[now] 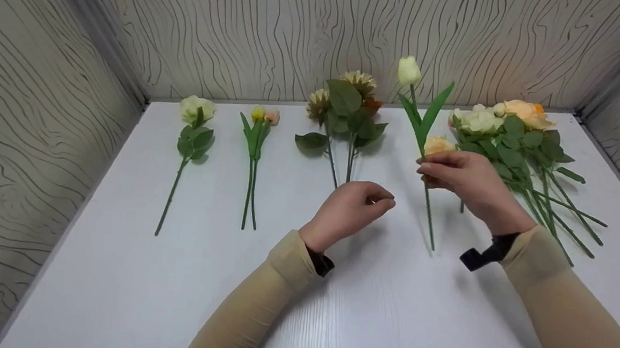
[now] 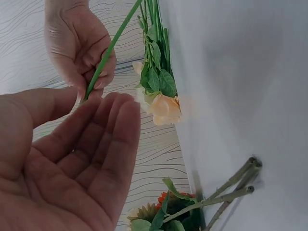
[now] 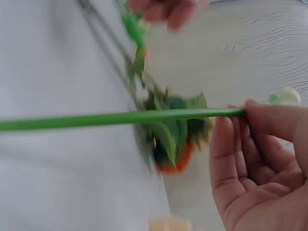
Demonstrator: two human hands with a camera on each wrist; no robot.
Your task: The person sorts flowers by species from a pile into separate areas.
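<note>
**Cream tulip (image 1: 425,128) pinched in R hand (image 1: 470,186), bloom uppermost**

Thumb + fingertips grip stem approx. midway. Long axis near-vert. in head view: bloom tipped slightly L, bare stem end twd wearer, over white table (image 1: 120,291). Peach bloom (image 1: 439,144) right by fingers; rose pile (image 1: 533,139) to R. L hand (image 1: 348,211), fingers loosely bent, grasping nothing, apart from stem, nr brown-flower bunch (image 1: 345,98). Farther L: tulip pair (image 1: 255,138), then pale rose (image 1: 196,109).
</note>
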